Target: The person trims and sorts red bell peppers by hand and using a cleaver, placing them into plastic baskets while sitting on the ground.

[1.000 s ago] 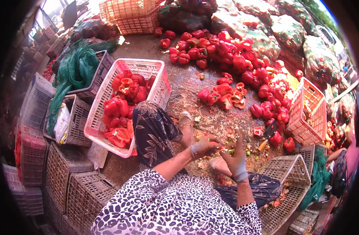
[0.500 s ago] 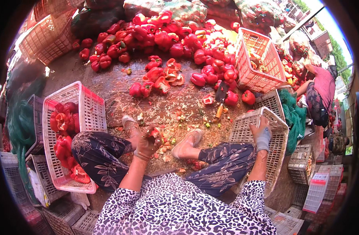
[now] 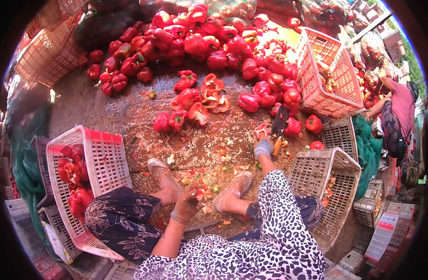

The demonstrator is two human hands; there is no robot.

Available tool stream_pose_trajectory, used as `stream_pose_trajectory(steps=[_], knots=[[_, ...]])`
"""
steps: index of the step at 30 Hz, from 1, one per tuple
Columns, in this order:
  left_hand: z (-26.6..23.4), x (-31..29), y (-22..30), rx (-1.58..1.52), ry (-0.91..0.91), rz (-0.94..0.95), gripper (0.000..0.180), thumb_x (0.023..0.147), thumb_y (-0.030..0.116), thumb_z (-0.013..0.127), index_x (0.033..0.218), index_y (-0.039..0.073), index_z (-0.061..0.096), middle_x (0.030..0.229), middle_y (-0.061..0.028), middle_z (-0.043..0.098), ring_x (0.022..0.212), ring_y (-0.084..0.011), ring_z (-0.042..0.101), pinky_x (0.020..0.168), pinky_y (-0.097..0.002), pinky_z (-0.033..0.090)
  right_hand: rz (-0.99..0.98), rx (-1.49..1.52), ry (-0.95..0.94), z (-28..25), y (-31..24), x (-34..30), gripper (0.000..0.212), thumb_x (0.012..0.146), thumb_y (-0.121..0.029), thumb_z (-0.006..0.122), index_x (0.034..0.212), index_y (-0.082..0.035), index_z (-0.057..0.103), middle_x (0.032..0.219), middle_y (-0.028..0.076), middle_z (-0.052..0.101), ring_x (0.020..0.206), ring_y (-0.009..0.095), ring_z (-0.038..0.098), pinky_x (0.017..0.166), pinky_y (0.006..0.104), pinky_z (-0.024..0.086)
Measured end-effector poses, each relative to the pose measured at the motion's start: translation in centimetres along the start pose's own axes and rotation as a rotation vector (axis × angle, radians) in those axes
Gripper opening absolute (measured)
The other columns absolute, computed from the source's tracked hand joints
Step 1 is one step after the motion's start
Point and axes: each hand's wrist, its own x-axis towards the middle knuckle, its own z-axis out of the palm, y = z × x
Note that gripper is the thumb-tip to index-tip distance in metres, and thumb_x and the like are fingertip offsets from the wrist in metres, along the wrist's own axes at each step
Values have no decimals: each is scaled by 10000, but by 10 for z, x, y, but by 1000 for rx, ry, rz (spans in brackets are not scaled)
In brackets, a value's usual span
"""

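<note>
My right hand (image 3: 264,147), in a grey glove, reaches forward to the floor, its fingers closed on a cut piece of red bell pepper (image 3: 261,130). Just right of it lies a knife (image 3: 279,122) with a dark broad blade and a yellowish handle. My left hand (image 3: 186,205), in a dirty glove, is raised between my legs with curled fingers. Reddish and pale pepper scraps (image 3: 202,193) show at its fingertips. Ahead lie opened red bell peppers (image 3: 187,99), left of a loose pile of whole red bell peppers (image 3: 195,44).
A pink-white crate (image 3: 106,163) with red peppers stands at my left knee. At my right a tilted pale crate (image 3: 312,172) holds a few scraps. A pink crate (image 3: 333,93) stands far right. Seeds litter the wet floor (image 3: 139,121). A person (image 3: 400,112) bends at far right.
My right hand has left the rim of the right crate and moved forward and left to the cut pepper piece. The left hand stays between my legs, still closed. The view has shifted slightly.
</note>
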Motion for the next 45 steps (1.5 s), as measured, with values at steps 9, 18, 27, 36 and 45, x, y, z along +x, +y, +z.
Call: stream_pose_trajectory(steps=[9,18,27,36,45], knots=[[-5,13,-11,-90,-11,-66,265,905,187,582,1148,82,581,916,-13,599,782,-113,572,631,-268,467,-172,1031,267,24,-33,-5,374,871,-120,660,1230,-41,589,1058,140,680,944,234,639,841,339,483],[-41,7,-14,1194,-132,671,332,938,258,553,1223,89,545,1121,-31,585,1053,-176,554,859,-331,470,-1312,1582,71,-217,-305,-297,301,824,-76,681,1108,-75,580,934,114,638,809,268,672,696,349,513],[-47,14,-3,-234,-131,56,303,898,206,583,1157,49,576,983,-38,616,811,-133,581,672,-274,477,-1312,556,-27,-157,-334,-272,611,779,-252,671,1347,-153,470,1185,159,586,1073,354,587,890,449,487],[-16,0,-5,-354,-82,29,264,910,214,577,1135,76,590,931,-11,609,750,-151,550,654,-294,468,-1327,-251,441,-53,-270,-90,527,916,-163,471,1427,-267,394,1461,144,413,1277,369,451,991,474,407],[-27,12,-10,-322,-38,21,234,915,260,631,1110,129,632,1005,-8,638,901,-159,603,721,-310,501,-1286,-111,193,-53,-312,-62,489,880,-126,494,1342,-285,470,1175,198,574,1005,361,609,818,429,514]])
